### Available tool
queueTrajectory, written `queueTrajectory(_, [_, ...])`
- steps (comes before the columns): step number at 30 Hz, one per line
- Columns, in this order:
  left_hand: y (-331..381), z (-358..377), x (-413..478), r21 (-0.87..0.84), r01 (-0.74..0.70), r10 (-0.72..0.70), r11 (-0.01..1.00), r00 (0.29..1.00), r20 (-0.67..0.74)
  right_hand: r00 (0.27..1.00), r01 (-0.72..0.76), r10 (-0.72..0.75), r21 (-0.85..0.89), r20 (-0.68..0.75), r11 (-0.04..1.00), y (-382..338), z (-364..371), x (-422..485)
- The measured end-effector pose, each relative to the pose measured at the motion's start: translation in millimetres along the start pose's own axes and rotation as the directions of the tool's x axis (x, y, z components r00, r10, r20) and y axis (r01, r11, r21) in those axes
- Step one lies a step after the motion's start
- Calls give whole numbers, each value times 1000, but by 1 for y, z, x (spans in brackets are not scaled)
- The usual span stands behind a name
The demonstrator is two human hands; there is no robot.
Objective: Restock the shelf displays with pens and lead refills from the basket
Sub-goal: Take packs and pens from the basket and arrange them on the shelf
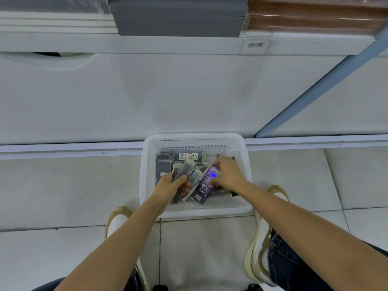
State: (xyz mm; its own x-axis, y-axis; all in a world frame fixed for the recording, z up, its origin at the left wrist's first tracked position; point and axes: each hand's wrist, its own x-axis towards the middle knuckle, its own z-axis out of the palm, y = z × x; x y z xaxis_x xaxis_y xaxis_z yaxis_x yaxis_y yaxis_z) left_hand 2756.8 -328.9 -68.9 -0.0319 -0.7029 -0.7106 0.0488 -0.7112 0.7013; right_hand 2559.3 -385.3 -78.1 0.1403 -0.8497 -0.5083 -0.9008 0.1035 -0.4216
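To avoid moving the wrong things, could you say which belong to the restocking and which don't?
Job: basket, refill packs in left hand, pen, purple pack held by right hand.
Lying about: grey stack, brown stack, shelf label.

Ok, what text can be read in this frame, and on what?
"物理": on the label on the shelf edge.
Too blurred: print on the white-and-red pack in the basket.
Too blurred: white print on the purple pack at the right hand.
Too small: red print on the pen.
Nothing legible on the grey packs in the left hand.
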Motion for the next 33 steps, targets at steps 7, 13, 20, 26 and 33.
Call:
queueTrajectory(7, [2, 4, 1, -24, -52, 53, 998, 998, 34, 986, 94, -144, 431, 84, 897, -6, -43, 1])
queueTrajectory(13, [10, 4, -3, -18, -42, 45, 999, 965, 259, 968, 91, -217, 632, 125, 769, -17, -43, 3])
queueTrajectory(20, [8, -11, 0, -29, -54, 52, 998, 997, -53, 983, 170, -182, 292, 12, 941, -1, -17, 14])
queueTrajectory(26, [4, -13, 2, -31, -87, 83, 996, 989, -125, 963, 257, -249, -77, 99, 963, 15, 12, 10])
queueTrajectory(33, [26, -6, -12, -122, -114, 87, 986, 975, -205, 921, 385, -380, 316, -79, 867, -22, -37, 2])
